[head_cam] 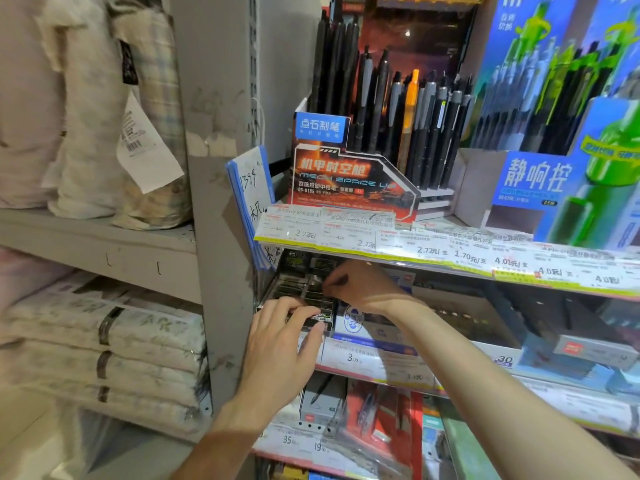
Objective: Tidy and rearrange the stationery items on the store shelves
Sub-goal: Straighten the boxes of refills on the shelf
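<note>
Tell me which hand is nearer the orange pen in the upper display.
Right. The right hand is just under the shelf holding the orange pen; the left hand sits lower and further left.

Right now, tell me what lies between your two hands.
Head view: between the left hand and right hand lie dark green-labelled packets in their display box, which both hands touch.

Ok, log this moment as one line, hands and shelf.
left hand: fingers on dark packs | right hand: pinching in same tray | shelf: second down, under price strip | tidying underway
</note>
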`<state>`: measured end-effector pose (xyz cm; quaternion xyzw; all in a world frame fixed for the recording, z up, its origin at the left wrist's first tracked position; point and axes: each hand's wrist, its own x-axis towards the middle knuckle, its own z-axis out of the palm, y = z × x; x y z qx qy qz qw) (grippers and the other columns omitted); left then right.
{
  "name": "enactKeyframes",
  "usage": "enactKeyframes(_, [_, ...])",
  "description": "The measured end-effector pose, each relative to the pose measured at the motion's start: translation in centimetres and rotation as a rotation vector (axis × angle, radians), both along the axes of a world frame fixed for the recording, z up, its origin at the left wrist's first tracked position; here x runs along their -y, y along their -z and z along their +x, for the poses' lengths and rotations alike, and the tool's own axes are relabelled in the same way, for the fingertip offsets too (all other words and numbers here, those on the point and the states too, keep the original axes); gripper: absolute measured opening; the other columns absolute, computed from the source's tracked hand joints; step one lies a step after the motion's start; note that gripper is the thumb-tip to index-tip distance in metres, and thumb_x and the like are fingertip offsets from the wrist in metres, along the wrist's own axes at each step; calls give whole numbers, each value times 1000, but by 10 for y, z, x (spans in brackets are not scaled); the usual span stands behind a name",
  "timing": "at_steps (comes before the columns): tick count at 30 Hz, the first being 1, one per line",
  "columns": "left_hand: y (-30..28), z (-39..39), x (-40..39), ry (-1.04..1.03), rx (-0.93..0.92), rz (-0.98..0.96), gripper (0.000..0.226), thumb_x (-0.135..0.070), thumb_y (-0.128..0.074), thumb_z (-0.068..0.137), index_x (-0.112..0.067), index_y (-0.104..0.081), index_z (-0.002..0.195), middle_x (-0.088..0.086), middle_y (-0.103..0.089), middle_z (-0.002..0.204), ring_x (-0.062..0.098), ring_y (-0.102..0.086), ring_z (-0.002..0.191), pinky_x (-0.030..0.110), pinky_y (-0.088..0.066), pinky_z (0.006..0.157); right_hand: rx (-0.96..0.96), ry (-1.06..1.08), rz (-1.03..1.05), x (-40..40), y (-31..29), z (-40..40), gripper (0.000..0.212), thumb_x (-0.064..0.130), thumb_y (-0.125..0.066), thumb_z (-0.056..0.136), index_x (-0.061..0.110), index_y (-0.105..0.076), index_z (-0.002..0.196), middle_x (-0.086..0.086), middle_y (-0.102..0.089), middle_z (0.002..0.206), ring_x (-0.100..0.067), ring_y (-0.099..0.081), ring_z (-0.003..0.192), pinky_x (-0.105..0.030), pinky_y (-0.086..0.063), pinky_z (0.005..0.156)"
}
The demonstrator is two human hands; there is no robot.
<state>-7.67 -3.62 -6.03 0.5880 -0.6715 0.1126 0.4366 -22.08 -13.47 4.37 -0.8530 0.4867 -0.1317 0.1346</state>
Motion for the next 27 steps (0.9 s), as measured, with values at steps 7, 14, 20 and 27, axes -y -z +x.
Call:
enactKeyframes(7, [-1,1,-2,23,-17,14,33,-38,-41,99,-24,-67,114,-11,-54,106,13,-48,103,31,-38,92,53,-58,80,0,-3,-15,22,40,-63,92,32,-77,108,17,-70,120,-8,-65,99,-33,-54,91])
enactKeyframes(14, [-13,4,0,26,-28,37,31,-34,-45,93,-22,-68,112,-6,-52,103,14,-49,97,28,-37,88,125,-78,99,-2,-3,-23,24,38,-67,90,31,-76,110,14,-70,119,-7,-63,105,-27,-50,94])
enactKeyframes(20, [-37,11,12,-66,81,289,39,-25,-34,93,-11,-66,110,15,-64,104,33,-55,97,40,-43,88,179,-139,92,-8,-1,-26,19,31,-67,91,20,-80,99,4,-74,112,-13,-67,101,-37,-53,93])
enactKeyframes(27, [-41,16,25,-27,168,365,54,-29,-23,85,-12,-70,106,14,-73,100,36,-64,91,42,-49,81,147,-136,91,-7,-3,-29,21,33,-66,92,19,-81,97,17,-68,123,-1,-62,102,-28,-50,94])
